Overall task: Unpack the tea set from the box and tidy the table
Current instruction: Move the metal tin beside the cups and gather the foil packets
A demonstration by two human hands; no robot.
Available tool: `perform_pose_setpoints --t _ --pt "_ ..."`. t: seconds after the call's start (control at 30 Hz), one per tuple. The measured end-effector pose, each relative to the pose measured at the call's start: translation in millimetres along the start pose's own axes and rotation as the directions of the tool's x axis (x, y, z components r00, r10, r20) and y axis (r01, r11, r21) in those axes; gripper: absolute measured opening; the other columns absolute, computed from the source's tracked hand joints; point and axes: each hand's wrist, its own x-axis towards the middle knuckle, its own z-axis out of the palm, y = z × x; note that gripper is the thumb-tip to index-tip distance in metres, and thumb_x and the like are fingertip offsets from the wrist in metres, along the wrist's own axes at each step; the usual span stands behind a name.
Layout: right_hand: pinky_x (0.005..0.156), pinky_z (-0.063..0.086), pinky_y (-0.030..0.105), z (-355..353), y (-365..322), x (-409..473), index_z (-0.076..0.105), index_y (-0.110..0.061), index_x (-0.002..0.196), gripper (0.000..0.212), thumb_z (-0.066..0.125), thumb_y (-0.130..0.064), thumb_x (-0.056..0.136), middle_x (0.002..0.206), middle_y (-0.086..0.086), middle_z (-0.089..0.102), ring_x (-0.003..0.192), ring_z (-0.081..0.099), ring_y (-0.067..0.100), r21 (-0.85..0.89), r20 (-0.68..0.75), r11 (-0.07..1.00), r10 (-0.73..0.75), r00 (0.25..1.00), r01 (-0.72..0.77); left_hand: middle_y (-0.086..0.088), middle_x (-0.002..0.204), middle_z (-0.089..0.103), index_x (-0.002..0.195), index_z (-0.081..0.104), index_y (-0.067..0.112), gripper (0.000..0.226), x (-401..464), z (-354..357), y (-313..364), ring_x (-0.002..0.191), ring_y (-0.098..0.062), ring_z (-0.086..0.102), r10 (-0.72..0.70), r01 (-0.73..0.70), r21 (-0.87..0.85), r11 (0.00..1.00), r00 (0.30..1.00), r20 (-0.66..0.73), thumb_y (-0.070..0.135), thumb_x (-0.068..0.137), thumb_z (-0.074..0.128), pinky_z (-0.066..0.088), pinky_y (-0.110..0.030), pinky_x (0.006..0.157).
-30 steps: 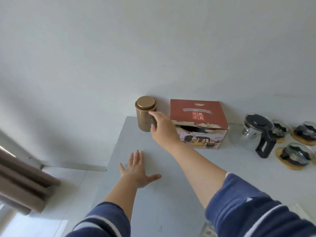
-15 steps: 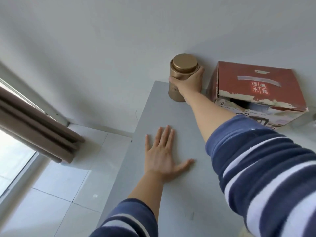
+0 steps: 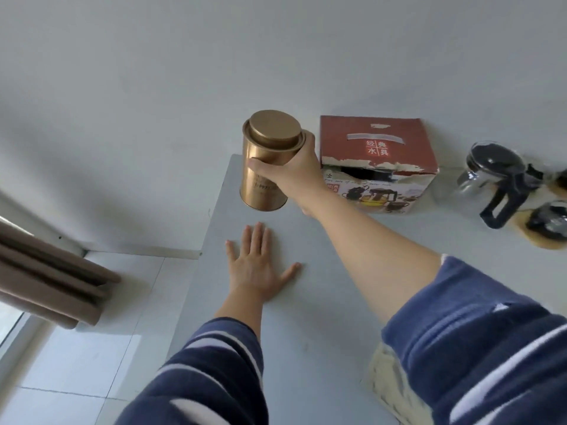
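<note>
My right hand [image 3: 291, 176] grips a gold metal tin [image 3: 267, 167] with a round lid and holds it in the air above the table's far left corner. My left hand [image 3: 256, 265] lies flat, fingers spread, on the grey table [image 3: 306, 317]. A red tea-set box [image 3: 374, 148] with a torn front stands against the wall right of the tin. Further right are a glass teapot [image 3: 494, 176] with a black lid and handle, and a glass cup on a round wooden coaster [image 3: 549, 228].
The table's left edge drops to a tiled floor [image 3: 92, 332]. A brown curtain [image 3: 52, 280] hangs at the left by a window. A pale woven object [image 3: 389, 381] lies under my right sleeve. The white wall [image 3: 276, 56] runs behind the table.
The right hand closed round the tin at the far corner and has lifted it off the table toward me. The left hand stays flat. The camera has swung, and the teapot is in view again.
</note>
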Motion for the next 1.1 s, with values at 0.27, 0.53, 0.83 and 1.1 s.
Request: perform_pose_setpoints --t 0.27,0.53,0.83,1.1 --pt "0.074 0.053 0.028 -142 -54 -64 0.046 -0.021 0.119 0.067 0.087 -0.023 0.066 0.111 -0.007 0.061 0.093 0.058 -0.002 0.028 -0.071 1.000 -0.006 0.997 0.008 -0.002 0.156 0.027 0.146 0.030 0.013 0.061 -35 -16 139 0.146 -0.019 0.018 0.222 -0.223 -0.058 0.973 0.975 -0.022 0.051 0.100 0.020 0.015 -0.045 0.117" --pt "0.087 0.049 0.037 -334 -23 -103 0.034 -0.024 0.126 0.076 0.085 -0.023 0.069 0.120 -0.008 0.055 0.108 0.055 0.010 -0.101 -0.329 0.992 0.034 0.944 -0.070 -0.002 0.163 0.011 0.152 0.019 0.012 0.060 -47 7 310 0.151 -0.019 0.002 0.427 -0.412 -0.155 0.898 0.901 0.078 0.045 0.101 0.021 0.005 -0.045 0.122" --pt "0.095 0.041 0.028 -530 39 -72 0.030 -0.026 0.137 0.092 0.087 -0.029 0.064 0.129 -0.009 0.050 0.114 0.048 0.009 -0.218 -0.525 0.967 0.001 0.851 -0.135 0.003 0.164 -0.002 0.154 0.004 0.016 0.062 -12 47 410 0.150 -0.016 -0.006 0.278 -0.280 -0.129 0.951 0.960 -0.034 0.044 0.101 0.018 0.000 -0.047 0.121" --pt "0.095 0.039 0.023 -634 66 -11 0.030 -0.023 0.136 0.091 0.084 -0.034 0.064 0.133 -0.006 0.052 0.121 0.051 0.014 -0.289 -0.659 0.941 -0.060 0.750 -0.178 0.008 0.159 0.025 0.149 0.029 0.024 0.068 -1 66 417 0.149 -0.012 0.013 0.196 -0.235 -0.145 0.961 0.951 -0.239 0.054 0.091 0.012 0.006 -0.046 0.121"
